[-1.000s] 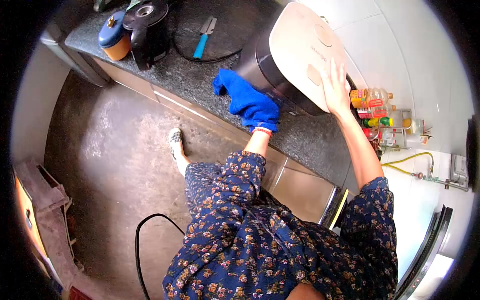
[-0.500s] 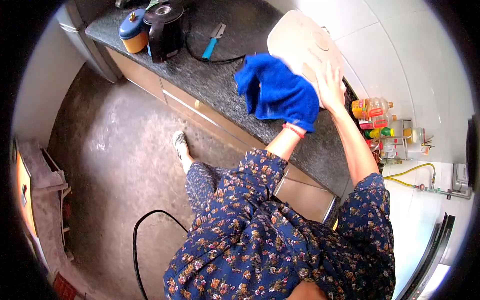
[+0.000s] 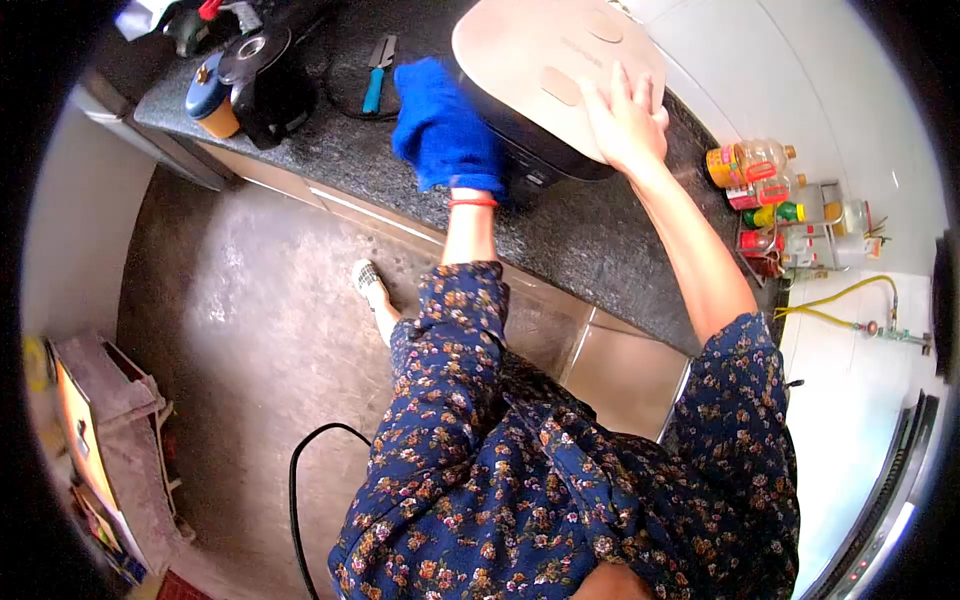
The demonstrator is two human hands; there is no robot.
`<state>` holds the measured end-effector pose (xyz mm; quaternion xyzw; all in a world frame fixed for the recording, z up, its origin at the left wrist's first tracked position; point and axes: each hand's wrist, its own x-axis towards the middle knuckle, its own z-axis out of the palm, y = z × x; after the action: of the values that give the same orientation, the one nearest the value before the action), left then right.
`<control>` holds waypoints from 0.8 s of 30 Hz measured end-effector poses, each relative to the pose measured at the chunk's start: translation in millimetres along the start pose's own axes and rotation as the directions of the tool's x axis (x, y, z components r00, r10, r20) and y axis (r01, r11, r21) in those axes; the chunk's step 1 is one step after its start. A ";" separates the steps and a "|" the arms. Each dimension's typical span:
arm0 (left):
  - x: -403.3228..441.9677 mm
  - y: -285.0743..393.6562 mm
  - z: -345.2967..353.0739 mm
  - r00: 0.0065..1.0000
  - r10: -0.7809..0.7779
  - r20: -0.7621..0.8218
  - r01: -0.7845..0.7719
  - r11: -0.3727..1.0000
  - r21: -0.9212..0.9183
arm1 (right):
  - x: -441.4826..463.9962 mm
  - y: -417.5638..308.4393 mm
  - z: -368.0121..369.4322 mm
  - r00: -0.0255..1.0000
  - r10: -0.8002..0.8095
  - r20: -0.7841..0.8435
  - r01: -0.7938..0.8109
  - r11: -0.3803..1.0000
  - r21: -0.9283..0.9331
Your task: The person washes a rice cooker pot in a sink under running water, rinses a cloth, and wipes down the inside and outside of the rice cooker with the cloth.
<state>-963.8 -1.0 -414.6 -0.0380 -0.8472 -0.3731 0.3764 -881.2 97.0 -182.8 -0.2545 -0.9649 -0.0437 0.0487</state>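
A boxy dark appliance [image 3: 540, 150] with a pale pink lid [image 3: 530, 60] stands on the dark stone counter [image 3: 600, 240]. On the lid's near right part lies my right hand [image 3: 630, 125], its fingers spread and holding nothing. A blue cloth [image 3: 440, 125] covers my left hand [image 3: 473, 192] down to the wrist, where a red bracelet shows. The cloth touches or nearly touches the appliance's side, close to its left corner. Beneath it, my left hand's fingers are hidden.
At the counter's left are a black kettle [image 3: 265, 90], a blue-lidded orange jar [image 3: 212, 100] and a turquoise-handled tool [image 3: 376, 85]. Bottles [image 3: 745, 165] and a wire rack [image 3: 825, 225] stand at the right by the tiled wall. A black cable [image 3: 295, 490] hangs below.
My left hand and the cloth went right and over the appliance's near edge, then back left beside it. My right hand stays on the lid. The view has shifted.
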 end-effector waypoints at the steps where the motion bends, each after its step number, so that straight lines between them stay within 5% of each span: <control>1: 7.3 5.1 -12.8 0.997 -0.079 0.017 0.080 0.992 -0.092 | 2.4 1.5 1.3 1.000 0.005 -0.007 -0.005 1.000 -0.004; 4: 50.0 56.8 -112.2 0.881 -0.421 0.216 0.473 0.767 -0.433 | 3.9 7.1 2.4 0.999 -0.004 -0.036 0.006 0.999 0.045; 7: 2.9 72.6 -78.0 0.755 -0.648 0.104 0.656 0.748 -0.098 | 7.5 11.8 7.1 0.999 0.007 -0.048 -0.004 0.999 0.053; 8: -7.8 90.3 -70.4 0.770 -0.636 -0.053 0.611 0.712 0.344 | 9.3 12.3 7.4 0.999 0.012 -0.048 -0.009 0.999 0.053; 9: -18.1 108.2 -63.2 0.767 -0.607 -0.208 0.549 0.453 0.702 | 10.4 12.1 7.3 0.999 0.017 -0.048 -0.014 0.998 0.053; 10: -45.6 112.8 -52.1 0.874 -0.471 -0.119 0.154 0.037 0.987 | 9.1 10.1 7.3 0.999 0.022 -0.043 -0.019 0.998 0.061; 11: -72.2 117.6 -41.8 0.948 -0.318 -0.025 -0.149 -0.511 0.847 | 9.1 9.1 7.1 0.999 0.028 -0.037 -0.026 0.997 0.066; 13: -82.9 137.0 -59.2 0.796 -0.405 0.450 -0.593 -0.375 0.712 | 7.6 13.6 8.6 0.999 0.031 -0.038 -0.028 0.996 0.086; 16: -89.5 137.7 -58.5 0.811 -0.304 0.500 -0.575 -0.255 0.777 | 17.8 16.0 16.1 0.999 0.015 -0.040 -0.010 0.993 0.121; 18: -99.1 139.7 -69.3 0.656 -0.201 0.728 -0.739 0.029 0.674 | 20.3 34.4 20.3 1.000 -0.006 -0.027 0.010 0.991 0.133; 21: -104.7 145.2 -99.7 0.595 0.096 0.798 -0.753 0.414 0.512 | 17.3 77.1 46.5 0.964 -0.063 -0.258 0.230 0.687 0.689; 24: -115.4 152.6 -124.0 0.536 0.439 0.721 -0.707 0.700 0.099 | -56.9 124.6 64.4 0.981 0.078 -0.178 0.117 0.494 0.861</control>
<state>-753.2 51.7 -345.0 -0.3727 -0.9137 -0.0152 0.1612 -774.9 184.4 -245.9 -0.1788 -0.8490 0.4223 0.2627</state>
